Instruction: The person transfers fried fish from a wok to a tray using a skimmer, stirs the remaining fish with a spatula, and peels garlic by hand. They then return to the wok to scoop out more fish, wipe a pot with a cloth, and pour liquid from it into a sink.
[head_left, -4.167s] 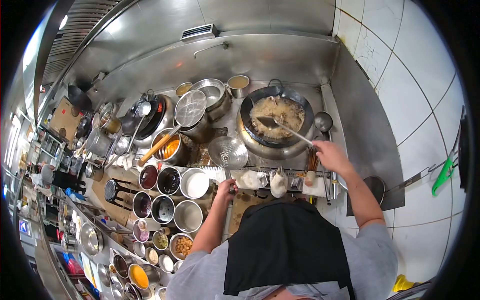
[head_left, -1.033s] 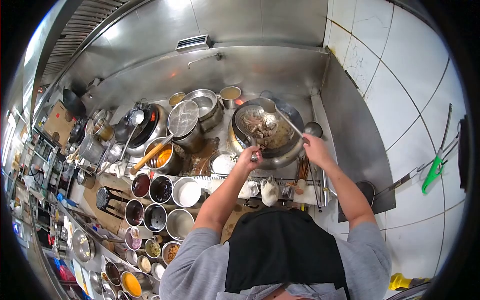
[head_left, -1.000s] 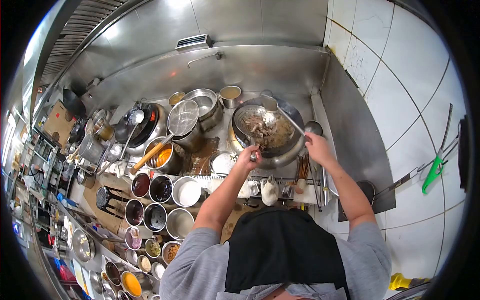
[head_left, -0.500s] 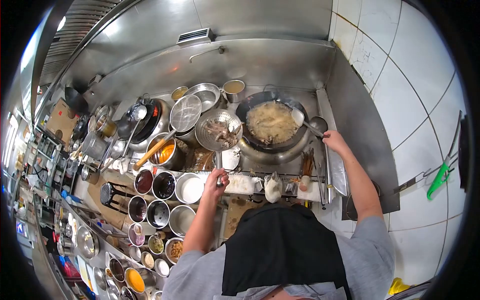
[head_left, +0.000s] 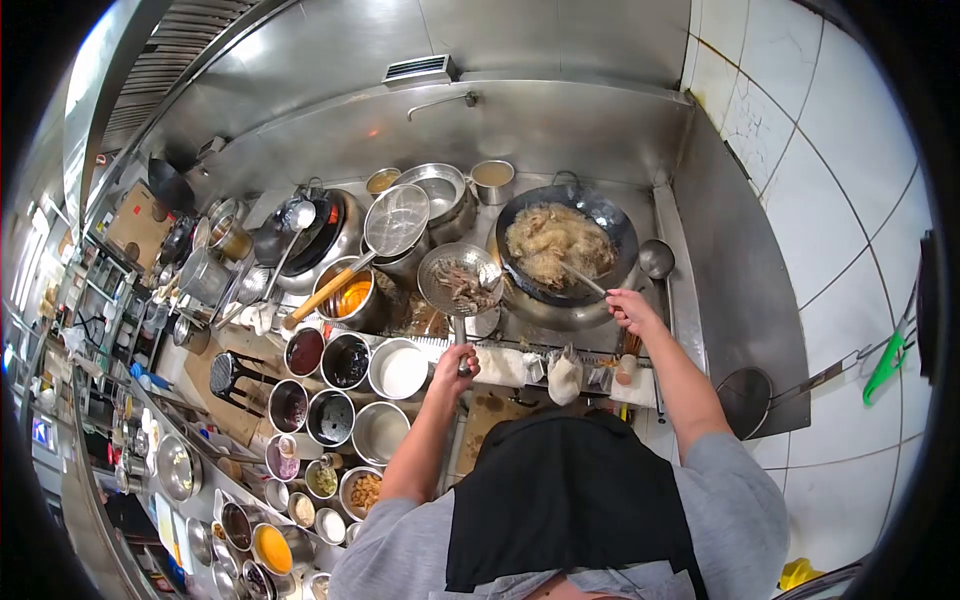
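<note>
My left hand point(head_left: 456, 366) is closed round the handle of a perforated skimmer point(head_left: 442, 285), which holds dark fried pieces and is held level left of the wok. A ladle handle point(head_left: 584, 280) is gripped in my right hand point(head_left: 630, 308); its head is hidden in the bubbling oil. The large dark wok point(head_left: 625, 236) sits on the round burner and holds foaming oil with pale battered food point(head_left: 560, 240).
A wire strainer point(head_left: 397, 220) with a wooden handle rests over pots. Steel bowls of sauces, such as a white one point(head_left: 399, 368), stand at left. Another ladle point(head_left: 656, 259) lies right of the wok. A black stool point(head_left: 228, 374) is further left.
My right hand has moved inward and nearer the wok, and the ladle head has gone down from the rim into the oil. The whole view has shifted slightly.
</note>
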